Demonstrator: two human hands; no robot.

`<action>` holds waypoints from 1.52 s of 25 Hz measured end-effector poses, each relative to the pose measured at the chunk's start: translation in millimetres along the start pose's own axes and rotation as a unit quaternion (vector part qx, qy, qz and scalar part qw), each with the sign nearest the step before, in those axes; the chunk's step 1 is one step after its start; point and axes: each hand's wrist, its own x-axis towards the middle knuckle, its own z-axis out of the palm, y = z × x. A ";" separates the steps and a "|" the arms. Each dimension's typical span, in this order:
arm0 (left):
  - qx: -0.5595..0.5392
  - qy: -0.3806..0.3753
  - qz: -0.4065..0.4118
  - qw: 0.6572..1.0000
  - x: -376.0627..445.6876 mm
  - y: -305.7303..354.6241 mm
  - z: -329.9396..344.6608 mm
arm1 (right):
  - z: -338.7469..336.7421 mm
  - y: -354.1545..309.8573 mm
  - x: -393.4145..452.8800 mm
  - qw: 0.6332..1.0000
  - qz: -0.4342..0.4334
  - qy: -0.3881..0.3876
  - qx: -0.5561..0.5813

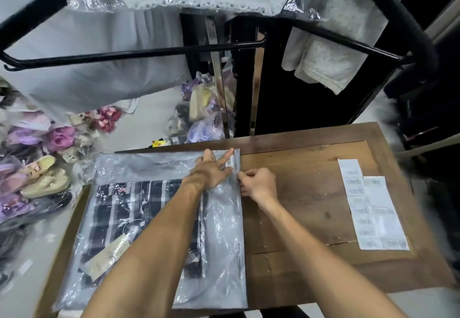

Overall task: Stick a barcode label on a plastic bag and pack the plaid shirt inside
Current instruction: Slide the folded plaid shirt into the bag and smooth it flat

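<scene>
Two steps look close to finished in the head view. The dark plaid folded shirt (139,220) lies on the brown wooden table (311,218), covered by the clear crinkled plastic bag (221,238); whether it is fully inside, I cannot tell. The left hand (211,168), fingers spread flat, presses the small white barcode label (230,161) onto the bag's far right corner. The right hand (258,183), curled, pinches that bag's right edge. White barcode label sheets (373,208) lie right of the bag; no print is legible.
</scene>
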 end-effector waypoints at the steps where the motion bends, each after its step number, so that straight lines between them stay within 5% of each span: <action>1: -0.001 -0.001 0.001 1.000 0.3 -0.5 -0.2 | 0.6 3.4 -6.3 1.000 -0.002 0.003 -0.004; 9: -0.002 0.003 0.028 1.000 -12.3 0.9 4.7 | 1.7 16.1 -22.9 1.000 -0.010 0.014 -0.010; 14: 0.171 0.014 0.056 0.984 -72.6 9.8 25.7 | 5.2 16.4 -19.4 0.999 -0.011 0.022 -0.021; 19: 0.230 -0.029 0.017 0.973 -85.6 5.3 53.5 | 8.2 15.3 -18.5 0.999 -0.011 0.035 -0.034; 38: 0.203 -0.005 0.023 0.979 -83.3 3.1 68.3 | 7.6 51.1 -78.8 0.998 0.032 0.046 0.023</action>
